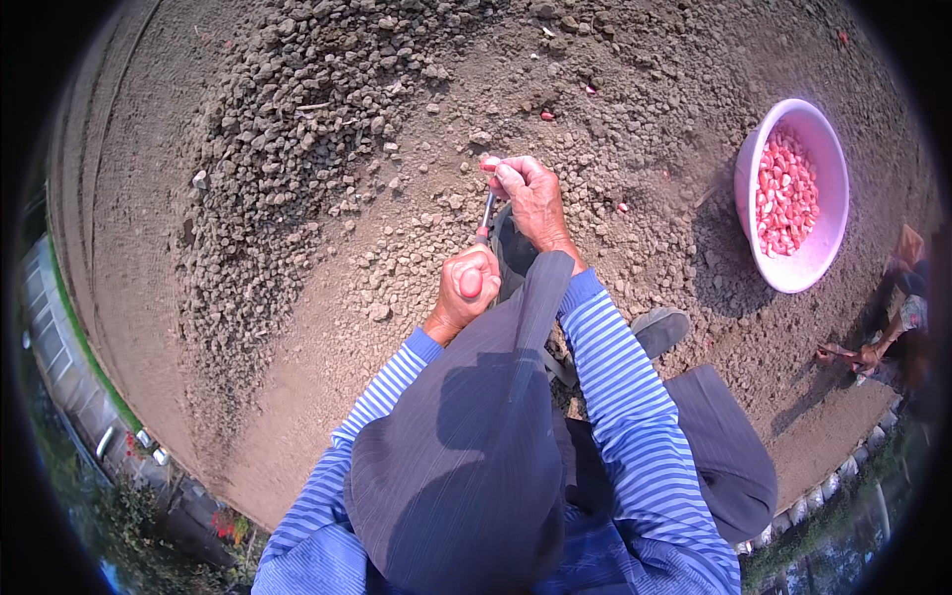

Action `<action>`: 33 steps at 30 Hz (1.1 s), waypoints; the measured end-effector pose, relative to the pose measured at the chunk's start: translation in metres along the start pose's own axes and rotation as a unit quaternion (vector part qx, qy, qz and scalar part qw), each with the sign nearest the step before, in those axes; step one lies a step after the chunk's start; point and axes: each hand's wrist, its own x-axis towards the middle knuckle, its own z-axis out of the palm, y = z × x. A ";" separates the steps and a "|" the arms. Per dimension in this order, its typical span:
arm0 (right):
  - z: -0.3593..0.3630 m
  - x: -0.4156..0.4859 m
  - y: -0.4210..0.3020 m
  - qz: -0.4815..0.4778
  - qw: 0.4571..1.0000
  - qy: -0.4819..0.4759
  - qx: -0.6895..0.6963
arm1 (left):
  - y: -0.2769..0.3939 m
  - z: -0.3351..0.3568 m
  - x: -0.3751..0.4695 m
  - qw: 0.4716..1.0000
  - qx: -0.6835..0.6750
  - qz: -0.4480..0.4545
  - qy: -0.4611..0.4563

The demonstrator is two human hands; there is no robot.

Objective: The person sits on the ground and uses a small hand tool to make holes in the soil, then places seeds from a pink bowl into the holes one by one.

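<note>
My left hand is closed around the red handle of a hand tool with a metal shaft; the shaft points away from me and its tip is hidden near my other hand. Between the thumb and fingers of my right hand is a pink-and-white clove, apparently garlic. A few similar cloves lie on the soil, one in a small hollow beyond my hands and another to the right. Many more fill part of a pink plastic basin on the right.
Loose, lumpy soil spreads around me, with a coarser band of clods at the left. My shoe and bent knees are close below my hands. Another person's hands are low over the soil at the far right. White bags line the field's edge.
</note>
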 end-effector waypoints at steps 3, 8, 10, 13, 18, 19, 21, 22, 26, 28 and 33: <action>-0.071 0.001 -0.028 0.021 0.969 0.017 -0.247 | -0.002 0.005 -0.001 1.000 0.010 0.004 0.015; -0.147 0.027 -0.049 0.111 0.853 -0.038 -0.508 | -0.005 0.009 -0.001 1.000 0.000 0.014 0.011; -0.155 0.040 -0.049 0.093 0.829 -0.054 -0.549 | -0.003 0.008 -0.001 1.000 0.009 0.006 0.008; -0.161 0.044 -0.041 0.118 0.837 0.009 -0.534 | -0.001 0.007 0.000 1.000 0.013 0.004 0.015; -0.153 0.023 -0.014 -0.059 0.851 0.262 -0.452 | -0.004 0.010 -0.002 1.000 -0.008 0.000 0.027; -0.147 0.021 -0.009 -0.091 0.857 0.255 -0.438 | -0.006 0.011 -0.002 1.000 -0.011 -0.015 0.022; -0.138 0.015 -0.004 -0.084 0.861 0.218 -0.451 | -0.007 0.011 -0.004 0.998 -0.014 -0.059 0.020; -0.134 0.013 -0.003 -0.088 0.857 0.206 -0.464 | -0.007 0.011 -0.004 0.999 -0.011 -0.051 0.016; -0.123 0.013 -0.004 -0.068 0.800 0.167 -0.572 | -0.001 0.008 -0.003 1.000 0.010 -0.019 0.008; -0.122 0.018 -0.004 -0.040 0.779 0.183 -0.599 | 0.003 0.007 -0.002 1.000 0.020 -0.021 0.009; -0.126 0.022 -0.004 -0.044 0.764 0.162 -0.623 | 0.005 0.005 0.000 1.000 0.004 -0.025 -0.001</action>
